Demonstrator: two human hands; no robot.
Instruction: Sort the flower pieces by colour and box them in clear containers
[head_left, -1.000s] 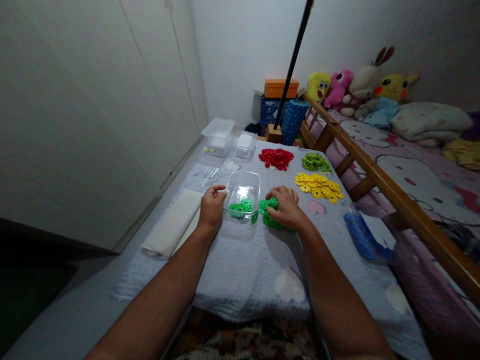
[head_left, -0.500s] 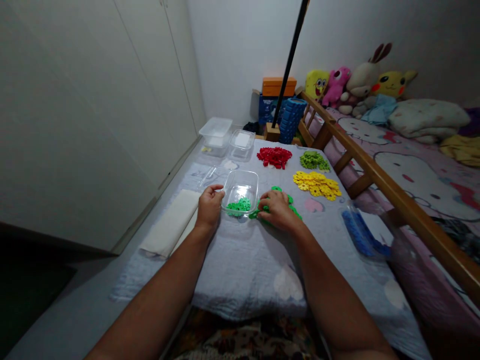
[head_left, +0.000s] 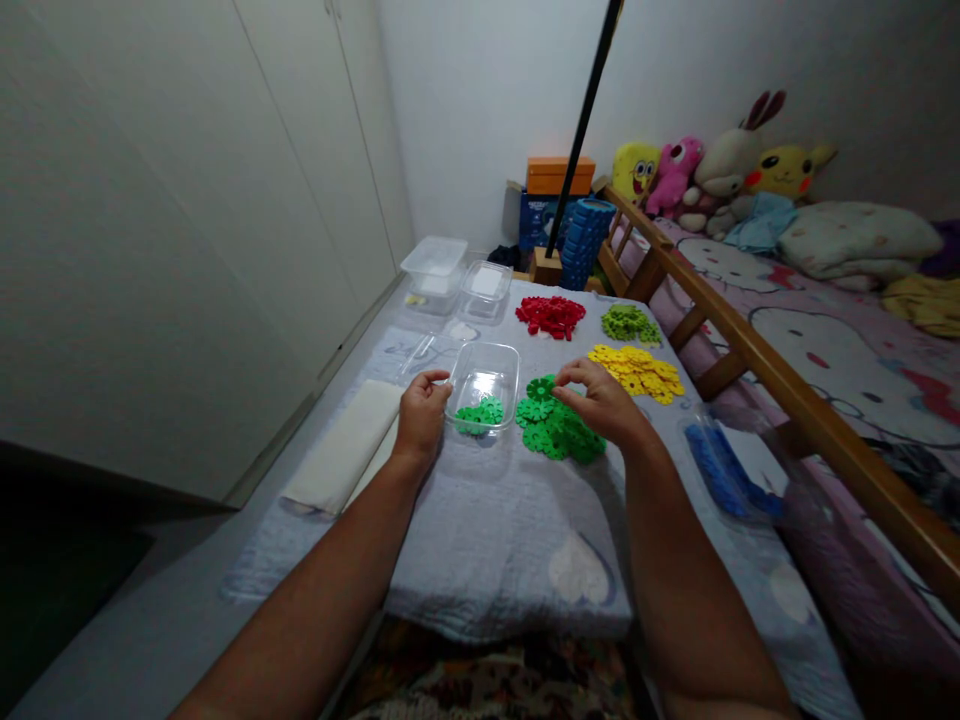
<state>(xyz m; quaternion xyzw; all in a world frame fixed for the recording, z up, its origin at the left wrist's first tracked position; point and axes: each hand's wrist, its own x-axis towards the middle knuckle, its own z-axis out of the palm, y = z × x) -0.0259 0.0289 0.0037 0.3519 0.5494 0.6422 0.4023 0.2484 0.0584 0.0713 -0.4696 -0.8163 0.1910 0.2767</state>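
My left hand (head_left: 421,412) grips the near left rim of a clear plastic container (head_left: 486,380) that holds a small heap of green flower-shaped pieces (head_left: 478,413). To its right lies a larger pile of dark green pieces (head_left: 553,430) on the quilted cloth. My right hand (head_left: 604,403) rests over the pile's far right side, fingers curled and pinched on the green pieces at the top of the pile.
Red pile (head_left: 550,314), light green pile (head_left: 630,323) and yellow pile (head_left: 637,368) lie farther back. Two clear containers (head_left: 457,275) stand at the far left, a lid (head_left: 429,352) beside my container. A tub of blue pieces (head_left: 724,472) sits right, by the wooden bed rail (head_left: 780,395). Folded white cloth (head_left: 345,445) lies left.
My right hand has slid from the pile's left edge beside the container to its far right side, uncovering the green pile. The left hand stays on the container.
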